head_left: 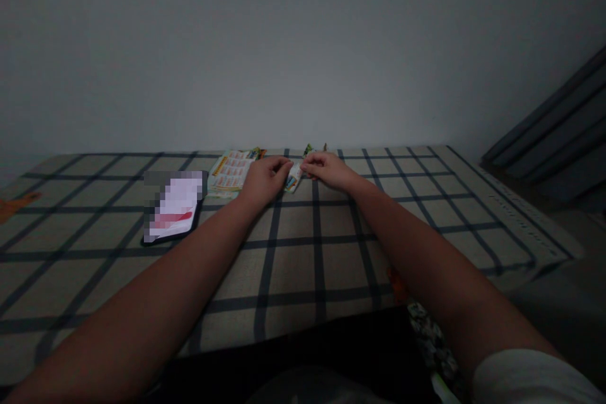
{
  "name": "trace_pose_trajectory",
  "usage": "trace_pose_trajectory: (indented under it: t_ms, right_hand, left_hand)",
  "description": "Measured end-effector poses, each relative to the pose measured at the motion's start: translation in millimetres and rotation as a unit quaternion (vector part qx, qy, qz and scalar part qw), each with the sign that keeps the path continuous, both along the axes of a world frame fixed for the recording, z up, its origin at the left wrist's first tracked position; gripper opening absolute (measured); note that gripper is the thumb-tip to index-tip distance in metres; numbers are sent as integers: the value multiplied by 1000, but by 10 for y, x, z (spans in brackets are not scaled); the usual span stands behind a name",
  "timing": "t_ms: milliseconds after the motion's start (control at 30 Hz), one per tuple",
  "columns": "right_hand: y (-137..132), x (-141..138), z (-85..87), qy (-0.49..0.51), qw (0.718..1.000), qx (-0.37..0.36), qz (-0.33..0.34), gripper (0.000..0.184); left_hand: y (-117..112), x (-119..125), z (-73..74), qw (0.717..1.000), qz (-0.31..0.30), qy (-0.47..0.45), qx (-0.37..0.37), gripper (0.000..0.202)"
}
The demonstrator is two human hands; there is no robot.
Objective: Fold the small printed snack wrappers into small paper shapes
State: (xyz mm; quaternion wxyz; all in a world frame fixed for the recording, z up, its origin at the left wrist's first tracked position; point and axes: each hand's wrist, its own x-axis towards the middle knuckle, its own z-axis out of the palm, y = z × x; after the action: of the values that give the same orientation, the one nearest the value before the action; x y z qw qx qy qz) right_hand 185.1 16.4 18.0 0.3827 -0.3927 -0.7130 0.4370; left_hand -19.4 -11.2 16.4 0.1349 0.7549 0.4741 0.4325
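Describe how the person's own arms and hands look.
The left hand and right hand are ungloved, with no ring or watch discernible in the dim light. Both forearms are uncovered; a plain, pale fabric sleeve shows on the right arm, none on the left.

A packet (294, 179) sat between left hand (266, 178) and right hand (326, 168)!
On the tablecloth (292, 271), a sheet (231, 172) lay just left of them, the phone (176, 207) farther left and nearer, the wall (303, 57) behind.
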Motion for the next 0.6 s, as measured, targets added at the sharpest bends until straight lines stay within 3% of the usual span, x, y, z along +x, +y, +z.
trace_pose_trajectory:
  t_ms: [300,600]
  right_hand:
    - [4,59,66,-94,993,64,-1,26]
    - [-15,-24,24,27,999,-13,-43,17]
  left_hand:
    - [29,12,-74,997,46,45,36,34]
    - [-25,13,-22,999,6,-22,23,29]
